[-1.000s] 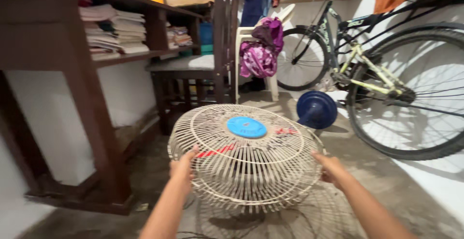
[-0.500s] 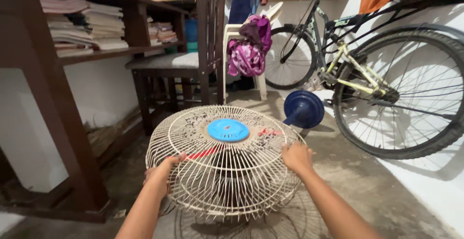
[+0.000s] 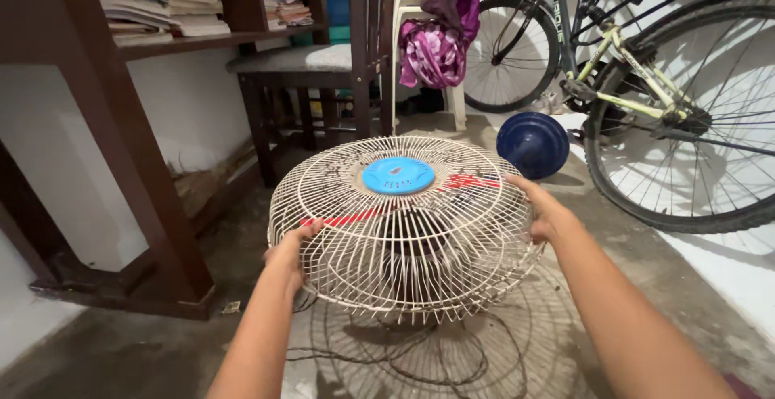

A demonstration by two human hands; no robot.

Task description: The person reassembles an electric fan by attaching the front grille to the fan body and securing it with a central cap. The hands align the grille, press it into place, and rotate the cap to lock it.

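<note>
- Nearest, a tangled cord (image 3: 404,359) lies on the concrete floor (image 3: 145,350) under the work; it could snag a foot or a grille wire if the load swings low.
- Both hands carry the cream fan grille (image 3: 404,233) (domed, with a blue centre cap (image 3: 397,175) and red tape) clear of the floor: the left hand (image 3: 289,254) is curled closed over the near-left rim, and the right hand (image 3: 545,209) is closed on the far-right rim.
- With only 2 thin-wire holds, I judge a slip likely if the dome tips; the wires could pinch fingers or bend.
- Just beyond the right hand sits a dark blue fan base (image 3: 533,145), which the rim could knock.
- Farther right, the bicycle wheel (image 3: 686,116) and its spokes could catch the grille.
- To the left, the wooden desk leg (image 3: 133,149) is close enough to strike.
</note>
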